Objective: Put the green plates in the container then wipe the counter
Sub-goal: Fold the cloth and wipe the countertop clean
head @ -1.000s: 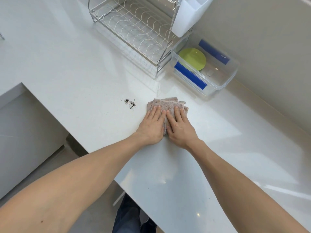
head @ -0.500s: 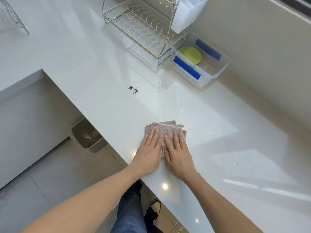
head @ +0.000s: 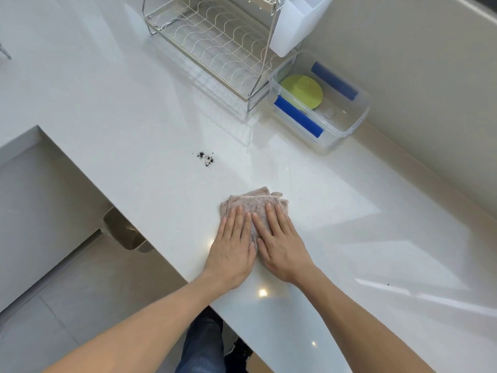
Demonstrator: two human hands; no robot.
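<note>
Head view: hands (head: 255,246) flat on cloth (head: 252,204) near counter (head: 134,117) front edge.

No text, label, brand, number or sign can be read anywhere in this view. The blue strips on the container (head: 320,103) are plain colour with no lettering that shows, and a small pale patch inside it is too small and blurred to tell whether it bears any print. The white holder (head: 298,20) on the rack (head: 212,47), the cloth (head: 254,203) and the surface (head: 107,103) show no marks that can be read.
</note>
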